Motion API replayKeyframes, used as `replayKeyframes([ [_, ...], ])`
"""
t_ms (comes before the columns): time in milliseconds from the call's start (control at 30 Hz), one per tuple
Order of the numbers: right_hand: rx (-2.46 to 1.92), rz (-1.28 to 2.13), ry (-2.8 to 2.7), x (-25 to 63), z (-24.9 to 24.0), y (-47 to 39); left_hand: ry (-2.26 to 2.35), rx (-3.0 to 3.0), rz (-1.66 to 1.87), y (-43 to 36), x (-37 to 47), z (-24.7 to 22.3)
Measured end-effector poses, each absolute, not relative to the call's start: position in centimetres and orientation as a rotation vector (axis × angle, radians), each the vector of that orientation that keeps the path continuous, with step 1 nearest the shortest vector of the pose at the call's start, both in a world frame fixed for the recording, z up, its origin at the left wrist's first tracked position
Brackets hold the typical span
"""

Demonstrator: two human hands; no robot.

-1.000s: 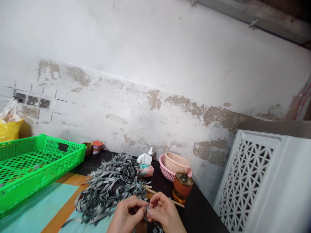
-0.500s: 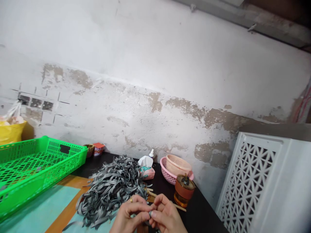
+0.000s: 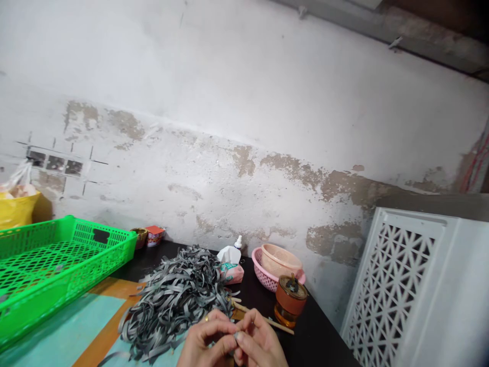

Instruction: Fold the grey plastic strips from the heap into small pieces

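Note:
At the bottom middle, my left hand (image 3: pixel 210 339), with a ring on one finger, has thumb and fingertips pinched together. My right hand (image 3: pixel 260 340) meets it there, its thumb and fingers closed as well. Between the fingertips of both shows a small grey piece (image 3: pixel 236 335), in colour like the strips; most of it is covered by the fingers. Just beyond and to the left of the hands lies a large heap of grey strips (image 3: pixel 183 300). Thin wooden sticks (image 3: pixel 280 326) lie behind my right hand.
A green plastic crate (image 3: pixel 69 275) stands at left, a yellow container (image 3: pixel 17 210) behind it. Toward the wall are a tissue box (image 3: pixel 233 274), a white-capped bottle (image 3: pixel 238 242), nested pink baskets (image 3: pixel 263 272) and an amber jar (image 3: pixel 290 302). A white lattice-fronted cabinet (image 3: pixel 397 285) is at right.
Both hands stay together at nearly the same spot, the fingers shifting slightly around the small grey piece. The heap and the other objects have not moved.

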State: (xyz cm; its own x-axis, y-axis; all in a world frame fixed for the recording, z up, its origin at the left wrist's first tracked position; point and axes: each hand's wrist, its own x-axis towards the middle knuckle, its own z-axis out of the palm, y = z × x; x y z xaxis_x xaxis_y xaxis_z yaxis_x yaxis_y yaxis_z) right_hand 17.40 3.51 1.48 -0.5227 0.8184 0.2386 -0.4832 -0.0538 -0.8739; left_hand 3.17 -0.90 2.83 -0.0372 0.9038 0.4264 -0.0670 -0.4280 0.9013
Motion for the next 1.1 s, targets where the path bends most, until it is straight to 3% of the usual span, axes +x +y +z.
replayKeyframes([
  [500, -0.51, 1.693, -1.288, 17.8, 1.3, 4.7, 1.009, 1.626, 1.548, 0.0, 2.2, 2.2],
  [700, -0.502, 1.595, -1.441, 18.2, 0.8, 5.5, 1.238, 1.654, 1.655, -0.2, 2.2, 2.3],
  [1100, -0.598, 1.484, -1.637, 18.7, 1.2, 4.7, 1.055, 1.641, 1.326, -1.0, 2.2, 3.3],
])
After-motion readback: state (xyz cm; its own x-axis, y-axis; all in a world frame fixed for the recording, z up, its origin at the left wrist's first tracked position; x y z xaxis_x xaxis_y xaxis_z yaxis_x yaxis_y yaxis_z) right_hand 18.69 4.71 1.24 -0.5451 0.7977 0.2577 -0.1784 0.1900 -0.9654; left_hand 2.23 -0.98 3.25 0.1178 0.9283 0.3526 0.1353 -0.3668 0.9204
